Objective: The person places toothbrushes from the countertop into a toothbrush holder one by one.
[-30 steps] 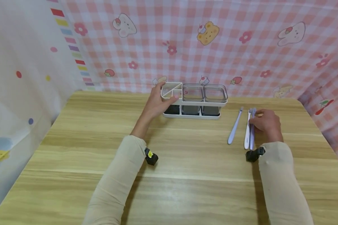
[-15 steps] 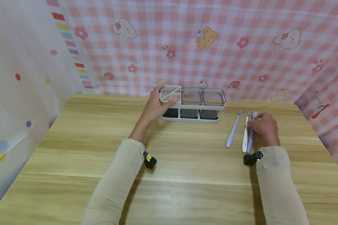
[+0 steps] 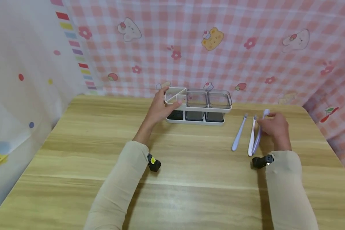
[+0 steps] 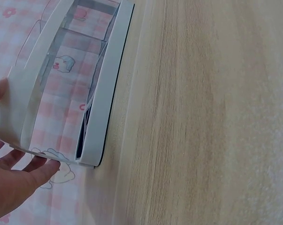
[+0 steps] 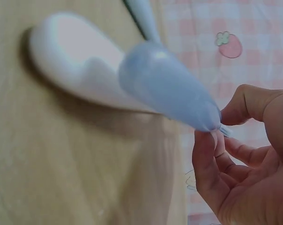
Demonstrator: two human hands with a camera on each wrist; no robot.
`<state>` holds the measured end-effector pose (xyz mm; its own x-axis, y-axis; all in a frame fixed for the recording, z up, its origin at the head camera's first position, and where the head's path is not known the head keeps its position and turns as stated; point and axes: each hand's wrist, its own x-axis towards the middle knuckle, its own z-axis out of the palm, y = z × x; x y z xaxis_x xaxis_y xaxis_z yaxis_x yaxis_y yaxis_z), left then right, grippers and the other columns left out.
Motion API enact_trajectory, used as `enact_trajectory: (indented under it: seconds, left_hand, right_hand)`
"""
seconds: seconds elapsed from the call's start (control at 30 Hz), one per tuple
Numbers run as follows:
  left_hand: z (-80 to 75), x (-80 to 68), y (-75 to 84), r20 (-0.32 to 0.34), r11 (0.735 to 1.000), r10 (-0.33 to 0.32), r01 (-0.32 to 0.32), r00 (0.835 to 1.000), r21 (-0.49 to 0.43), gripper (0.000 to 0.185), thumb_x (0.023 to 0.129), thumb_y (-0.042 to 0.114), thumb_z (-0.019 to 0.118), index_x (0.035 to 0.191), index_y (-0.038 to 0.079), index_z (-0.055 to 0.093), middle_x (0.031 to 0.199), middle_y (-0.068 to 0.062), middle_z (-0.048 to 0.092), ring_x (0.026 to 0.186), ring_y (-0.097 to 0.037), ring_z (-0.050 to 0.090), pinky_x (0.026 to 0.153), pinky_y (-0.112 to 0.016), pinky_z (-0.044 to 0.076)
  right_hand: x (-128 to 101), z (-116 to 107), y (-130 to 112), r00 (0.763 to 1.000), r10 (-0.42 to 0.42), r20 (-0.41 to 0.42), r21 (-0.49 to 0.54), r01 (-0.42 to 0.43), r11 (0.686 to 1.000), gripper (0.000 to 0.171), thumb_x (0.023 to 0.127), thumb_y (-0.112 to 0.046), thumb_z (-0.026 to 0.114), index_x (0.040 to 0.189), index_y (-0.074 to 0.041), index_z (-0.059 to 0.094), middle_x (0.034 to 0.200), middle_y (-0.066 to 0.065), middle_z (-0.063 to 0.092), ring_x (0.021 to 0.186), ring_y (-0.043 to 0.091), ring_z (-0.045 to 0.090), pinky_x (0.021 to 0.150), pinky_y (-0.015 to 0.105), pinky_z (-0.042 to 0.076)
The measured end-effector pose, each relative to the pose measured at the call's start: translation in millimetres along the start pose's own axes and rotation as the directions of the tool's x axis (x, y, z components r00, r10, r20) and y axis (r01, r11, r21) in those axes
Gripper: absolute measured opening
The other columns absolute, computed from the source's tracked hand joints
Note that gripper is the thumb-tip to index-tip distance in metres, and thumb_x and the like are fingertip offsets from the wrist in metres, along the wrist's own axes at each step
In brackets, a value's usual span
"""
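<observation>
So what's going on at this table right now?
A person's left hand holds the left end of a white organizer rack at the back of the wooden table. Their right hand pinches a lilac toothbrush, its head end raised. A white toothbrush and another lilac one lie beside it.

A wooden table [image 3: 189, 179] stands before a pink checked cartoon-print curtain [image 3: 235, 48].

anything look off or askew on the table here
Nothing looks spilled or damaged. One purple toothbrush is tilted, its head end raised off the table in the right hand, while the other two lie flat. The left hand grips the organizer, which stands level.
</observation>
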<state>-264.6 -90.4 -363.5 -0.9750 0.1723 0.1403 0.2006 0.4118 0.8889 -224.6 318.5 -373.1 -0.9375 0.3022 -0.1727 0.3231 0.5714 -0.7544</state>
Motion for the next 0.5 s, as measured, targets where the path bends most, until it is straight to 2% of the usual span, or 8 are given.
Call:
enact_trajectory:
  seconds: [0.1, 0.27, 0.33, 0.5]
  left_hand:
    - [2.0, 0.5, 0.8, 0.010, 1.000, -0.003, 0.003, 1.000, 0.004, 0.086, 0.094, 0.041, 0.071, 0.159, 0.009, 0.025, 0.162, -0.016, 0.025, 0.146, -0.028, 0.029, 0.116, -0.047, 0.028]
    - [2.1, 0.7, 2.4, -0.006, 1.000, 0.011, -0.011, 1.000, 0.008, 0.086, 0.093, 0.040, 0.071, 0.158, 0.008, 0.026, 0.161, -0.016, 0.026, 0.146, -0.028, 0.029, 0.117, -0.047, 0.028]
    - [1.9, 0.7, 2.9, -0.010, 1.000, 0.015, -0.015, 1.000, 0.013, 0.086, 0.093, 0.041, 0.071, 0.158, 0.008, 0.026, 0.161, -0.016, 0.027, 0.146, -0.029, 0.030, 0.116, -0.047, 0.028]
    - [3.9, 0.1, 2.3, -0.003, 1.000, 0.007, -0.007, 1.000, 0.005, 0.085, 0.093, 0.040, 0.071, 0.159, 0.009, 0.026, 0.161, -0.016, 0.027, 0.145, -0.029, 0.031, 0.116, -0.049, 0.029]
  right_hand:
    - [-1.9, -1.4, -2.4, 1.000, 0.016, -0.002, 0.118, -0.015, 0.993, 0.071, 0.095, -0.015, 0.063, 0.151, 0.012, 0.029, 0.119, 0.022, 0.057, 0.065, -0.001, 0.059, 0.067, 0.032, 0.059]
    - [-3.6, -2.5, -13.5, 0.998, -0.029, -0.064, 0.194, 0.041, 0.980, 0.067, 0.093, -0.014, 0.063, 0.148, 0.007, 0.032, 0.091, -0.005, 0.058, 0.069, -0.001, 0.058, 0.065, 0.030, 0.059]
    - [-4.6, -4.1, -17.8, 0.997, -0.039, -0.074, 0.201, 0.053, 0.978, 0.067, 0.094, -0.014, 0.063, 0.149, 0.006, 0.030, 0.091, -0.006, 0.056, 0.071, -0.001, 0.057, 0.064, 0.029, 0.059]
    - [-7.7, -5.0, -23.2, 0.995, -0.039, -0.096, 0.224, 0.060, 0.973, 0.066, 0.095, -0.010, 0.060, 0.150, 0.004, 0.028, 0.100, 0.001, 0.053, 0.074, 0.001, 0.057, 0.063, 0.028, 0.058]
